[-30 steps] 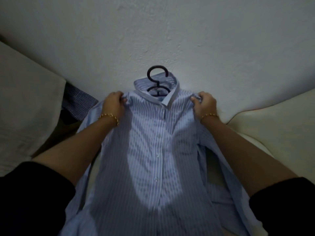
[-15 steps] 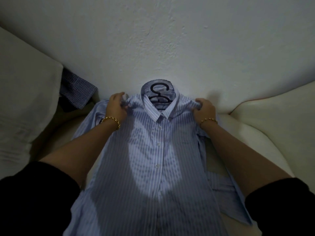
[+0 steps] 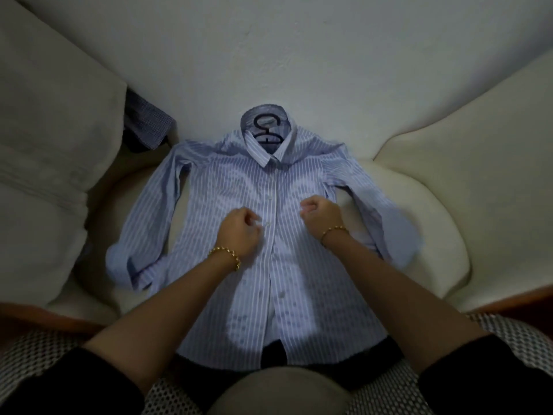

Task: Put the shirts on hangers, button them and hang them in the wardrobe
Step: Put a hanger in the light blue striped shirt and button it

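On the cream sofa seat (image 3: 425, 241) in front of you, the striped shirt (image 3: 221, 187) lies flat, front up, collar toward the wall (image 3: 269, 49). A dark hanger (image 3: 265, 130) sits inside the shirt, and only its hook and neck show in the collar opening. The front edges meet along the button strip from collar to lower chest and part at the hem.

Both your arms reach forward over the lower half of the shirt, forearms bare, black sleeves pushed up near the elbows.
- Your left hand (image 3: 239, 232) is over the chest just left of the button strip, knuckles up, fingers curled under toward a button.
- Your right hand (image 3: 321, 215) is on the other side of the strip, slightly farther forward, also curled into a loose fist.
- Whether either hand nips the cloth or only hovers on it: cannot tell, since the fingertips are tucked under and blurred.
- A gold bracelet is on each wrist.

The shirt's sleeves lie out to each side. The right one is smeared by blur.

A dark checked shirt (image 3: 146, 124) is wedged between the big cushion (image 3: 54, 139) at left and the wall.
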